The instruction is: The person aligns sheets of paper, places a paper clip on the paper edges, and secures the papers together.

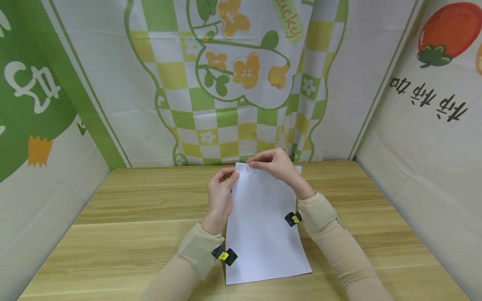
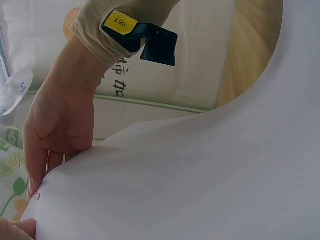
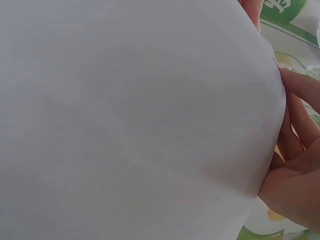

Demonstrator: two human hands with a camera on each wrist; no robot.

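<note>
White paper point(image 1: 265, 225) stands tilted up from the table, its lower edge near the tabletop and its upper part raised between both hands. A small pink paper clip point(image 1: 248, 168) sits on the top edge, close to the upper left corner. My left hand point(image 1: 219, 196) pinches the left edge just below that corner, thumb on the front face. From above right, my right hand point(image 1: 276, 165) pinches the clip at the top edge with thumb and fingertips. The left wrist view shows the red-pink clip point(image 2: 36, 196) under the right fingertips; in the right wrist view the sheet hides most of the left hand point(image 3: 252, 12).
The wood-grain table point(image 1: 150, 234) extends to both sides of the paper. A printed cloth point(image 1: 229, 121) hangs along its back edge, with fabric walls at left and right. Each sleeve cuff carries a black strap piece with a yellow label point(image 1: 224, 255).
</note>
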